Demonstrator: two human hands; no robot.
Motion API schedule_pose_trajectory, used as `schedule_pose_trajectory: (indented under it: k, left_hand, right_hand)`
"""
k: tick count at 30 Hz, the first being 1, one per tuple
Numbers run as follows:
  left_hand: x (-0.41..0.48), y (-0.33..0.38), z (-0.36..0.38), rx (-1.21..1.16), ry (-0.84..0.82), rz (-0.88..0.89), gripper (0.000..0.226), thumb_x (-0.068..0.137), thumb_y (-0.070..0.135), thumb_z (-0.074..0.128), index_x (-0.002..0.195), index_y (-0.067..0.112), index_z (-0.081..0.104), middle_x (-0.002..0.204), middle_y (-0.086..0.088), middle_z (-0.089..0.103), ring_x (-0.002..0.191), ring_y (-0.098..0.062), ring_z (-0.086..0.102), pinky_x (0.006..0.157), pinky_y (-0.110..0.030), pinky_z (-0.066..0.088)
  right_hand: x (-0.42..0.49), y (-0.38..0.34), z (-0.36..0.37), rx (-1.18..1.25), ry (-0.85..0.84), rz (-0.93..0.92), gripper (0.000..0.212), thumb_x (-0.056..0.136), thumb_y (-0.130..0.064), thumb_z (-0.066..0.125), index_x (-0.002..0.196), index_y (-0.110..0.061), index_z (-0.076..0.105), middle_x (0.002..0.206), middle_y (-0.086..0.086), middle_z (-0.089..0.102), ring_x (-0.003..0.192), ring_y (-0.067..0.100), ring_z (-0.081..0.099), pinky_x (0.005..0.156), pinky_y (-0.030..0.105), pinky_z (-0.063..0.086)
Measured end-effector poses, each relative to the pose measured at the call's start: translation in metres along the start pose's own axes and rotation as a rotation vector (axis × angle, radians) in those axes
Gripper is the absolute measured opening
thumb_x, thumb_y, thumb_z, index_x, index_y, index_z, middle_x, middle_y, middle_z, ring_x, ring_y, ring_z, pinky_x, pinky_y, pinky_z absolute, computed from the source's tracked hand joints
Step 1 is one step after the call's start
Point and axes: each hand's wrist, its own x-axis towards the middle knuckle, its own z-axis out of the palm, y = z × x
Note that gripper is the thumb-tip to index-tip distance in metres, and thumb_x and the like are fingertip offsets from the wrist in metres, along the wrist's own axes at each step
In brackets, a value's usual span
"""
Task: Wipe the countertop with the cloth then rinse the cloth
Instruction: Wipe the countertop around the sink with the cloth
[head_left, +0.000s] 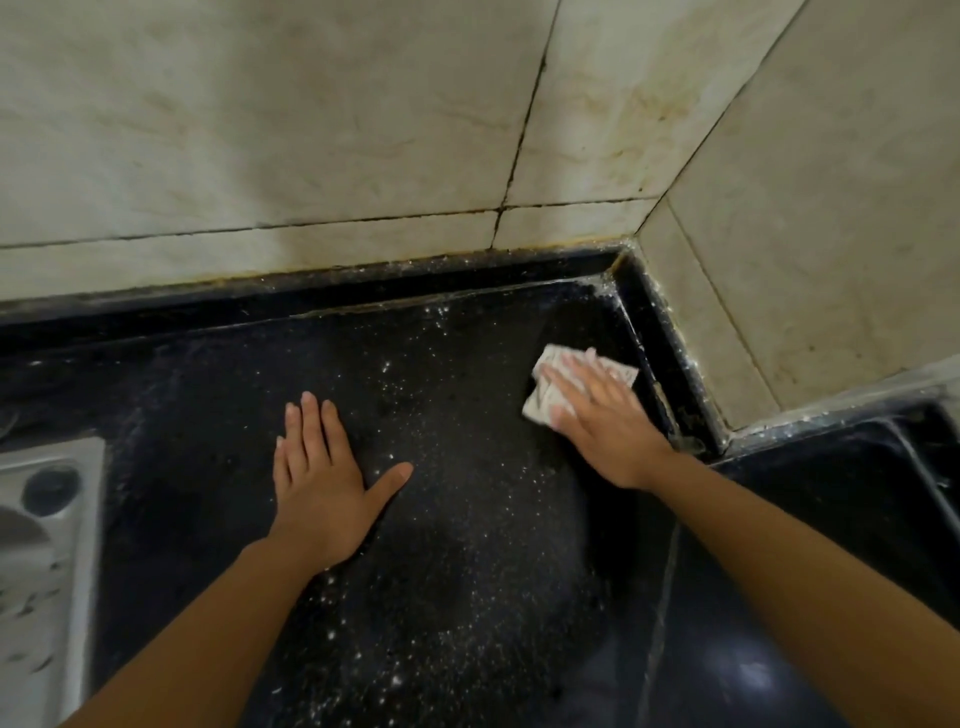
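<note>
A black speckled countertop (447, 519) fills the middle of the view, dotted with white specks. Near its far right corner lies a small crumpled white cloth (550, 395). My right hand (602, 415) presses flat on the cloth with straight fingers, covering most of it. My left hand (322, 467) rests flat on the bare counter to the left of the cloth, fingers together and thumb spread out, holding nothing.
Beige tiled walls (311, 130) meet in a corner behind and to the right of the counter. A steel stove (41, 545) with a black knob sits at the left edge. A dark sink basin (831, 519) drops away at the right.
</note>
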Motion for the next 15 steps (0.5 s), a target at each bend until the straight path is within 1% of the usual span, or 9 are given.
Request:
schedule_pose_trajectory:
  k: [2,5,9,11,15]
  left_hand:
    - [0.001,-0.001,0.001,0.015,0.000,-0.001,0.108,0.075,0.080,0.017,0.140,0.008,-0.031,0.137,-0.005,-0.048,0.128,-0.019,-0.043,0.110,-0.039,-0.019]
    - [0.001,-0.001,0.001,0.019,-0.006,0.001,0.104,0.075,0.080,0.014,0.134,0.010,-0.036,0.137,-0.006,-0.048,0.128,-0.020,-0.044,0.109,-0.038,-0.020]
    - [0.001,-0.001,0.000,0.023,-0.015,0.000,0.103,0.075,0.080,0.012,0.133,0.010,-0.037,0.137,-0.007,-0.048,0.129,-0.022,-0.044,0.109,-0.039,-0.021]
    - [0.001,-0.001,0.001,0.028,-0.014,0.001,0.102,0.076,0.079,0.011,0.133,0.010,-0.037,0.138,-0.008,-0.048,0.129,-0.023,-0.044,0.110,-0.040,-0.020]
    - [0.000,-0.001,0.000,0.038,-0.017,0.000,0.101,0.077,0.078,0.010,0.132,0.009,-0.038,0.137,-0.008,-0.048,0.129,-0.023,-0.044,0.110,-0.041,-0.020]
  right_hand:
    - [0.032,0.003,-0.009,0.050,0.056,0.142,0.053,0.103,-0.047,0.016,0.152,-0.038,0.000,0.162,-0.004,-0.008,0.147,0.016,-0.017,0.115,0.031,-0.013]
    - [0.074,-0.003,-0.019,0.130,0.108,0.363,0.055,0.103,-0.047,0.013,0.154,-0.034,-0.001,0.162,0.000,-0.011,0.147,0.020,-0.017,0.117,0.038,-0.012]
    - [0.105,-0.038,-0.018,0.234,0.163,0.572,0.057,0.103,-0.044,0.011,0.155,-0.026,-0.006,0.161,0.006,-0.015,0.146,0.026,-0.020,0.118,0.042,-0.013]
    - [0.108,-0.056,-0.014,0.252,0.163,0.600,0.058,0.103,-0.044,0.010,0.154,-0.024,-0.008,0.161,0.008,-0.015,0.146,0.028,-0.021,0.118,0.044,-0.013]
    - [0.102,-0.085,-0.006,0.211,0.123,0.468,0.058,0.103,-0.046,0.009,0.153,-0.027,-0.012,0.161,0.008,-0.017,0.146,0.028,-0.022,0.118,0.044,-0.014]
